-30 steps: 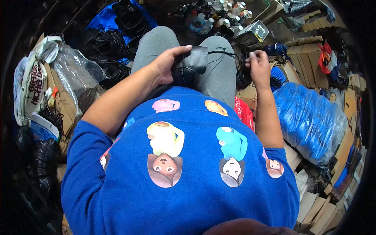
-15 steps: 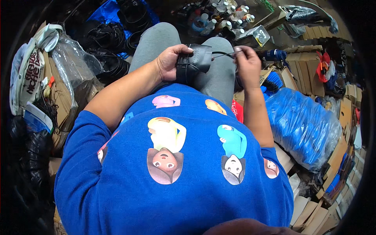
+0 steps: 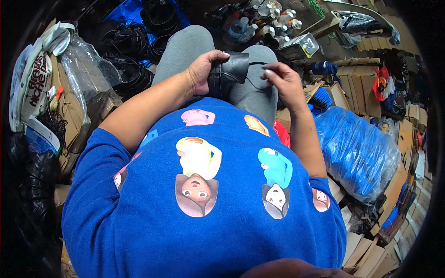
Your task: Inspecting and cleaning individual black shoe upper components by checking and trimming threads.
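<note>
So I'm sitting here with a black leather piece (image 3: 230,70) over my lap, right above my grey-trousered knees (image 3: 185,46). My left hand (image 3: 204,72) is wrapping around its left end, fingers curled over the top edge and thumb tucked underneath, gripping it tight. My right hand (image 3: 282,83) is hovering just beside the right end, fingertips pinched together on a thin dark thread (image 3: 252,63) that's running across to the leather. Honestly can't tell if there's a needle in there, too small to see. Around me it's pretty cluttered: black rubbery straps (image 3: 132,74) piling up on my left, a blue plastic bag (image 3: 357,148) bulging on my right, and small bottles (image 3: 273,21) standing well ahead of my knees.
</note>
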Action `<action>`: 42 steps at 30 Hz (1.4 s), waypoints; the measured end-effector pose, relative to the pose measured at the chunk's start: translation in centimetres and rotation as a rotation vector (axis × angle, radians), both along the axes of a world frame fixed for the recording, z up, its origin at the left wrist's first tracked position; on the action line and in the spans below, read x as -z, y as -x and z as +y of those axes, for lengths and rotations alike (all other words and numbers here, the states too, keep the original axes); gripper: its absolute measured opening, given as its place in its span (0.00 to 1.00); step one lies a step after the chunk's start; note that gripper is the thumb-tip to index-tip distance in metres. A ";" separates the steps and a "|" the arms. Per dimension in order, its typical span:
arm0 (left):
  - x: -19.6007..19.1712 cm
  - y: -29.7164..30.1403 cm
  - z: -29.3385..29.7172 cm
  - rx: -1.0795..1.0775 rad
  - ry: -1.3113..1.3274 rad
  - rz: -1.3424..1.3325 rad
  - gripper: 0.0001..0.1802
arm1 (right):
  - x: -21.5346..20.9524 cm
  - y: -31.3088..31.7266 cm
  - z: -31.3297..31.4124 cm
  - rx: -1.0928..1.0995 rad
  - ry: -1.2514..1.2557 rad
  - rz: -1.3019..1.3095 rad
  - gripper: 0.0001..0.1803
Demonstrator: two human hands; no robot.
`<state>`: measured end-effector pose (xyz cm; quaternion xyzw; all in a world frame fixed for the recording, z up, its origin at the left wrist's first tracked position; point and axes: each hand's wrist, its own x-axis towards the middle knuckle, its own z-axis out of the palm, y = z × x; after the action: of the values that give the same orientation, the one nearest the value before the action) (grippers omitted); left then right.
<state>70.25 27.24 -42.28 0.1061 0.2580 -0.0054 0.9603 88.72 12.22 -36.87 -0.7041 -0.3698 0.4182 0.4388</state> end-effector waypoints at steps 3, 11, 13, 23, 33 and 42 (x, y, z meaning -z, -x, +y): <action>0.1 0.0 0.0 -0.007 -0.010 -0.005 0.17 | 0.2 1.4 1.1 -0.122 0.041 -0.129 0.08; 0.2 0.0 0.0 0.001 -0.006 -0.011 0.18 | 1.0 1.5 3.1 -0.288 0.060 0.100 0.10; 0.4 0.1 0.0 0.022 -0.022 -0.016 0.18 | 1.3 1.0 3.2 -0.318 0.081 0.127 0.10; 0.3 -0.1 0.0 0.032 -0.017 -0.047 0.18 | 1.8 1.0 3.3 -0.349 0.069 0.280 0.15; -0.1 -0.2 -0.3 0.035 -0.052 0.004 0.18 | 1.6 1.1 3.5 -0.336 0.115 0.423 0.17; -0.5 -0.1 -0.4 0.054 -0.049 -0.019 0.17 | 1.5 1.1 3.5 -0.343 0.130 0.406 0.16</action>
<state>70.33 26.89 -41.82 0.1367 0.2460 -0.0239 0.9593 87.60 15.73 -38.33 -0.5597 -0.3602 0.6420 0.3806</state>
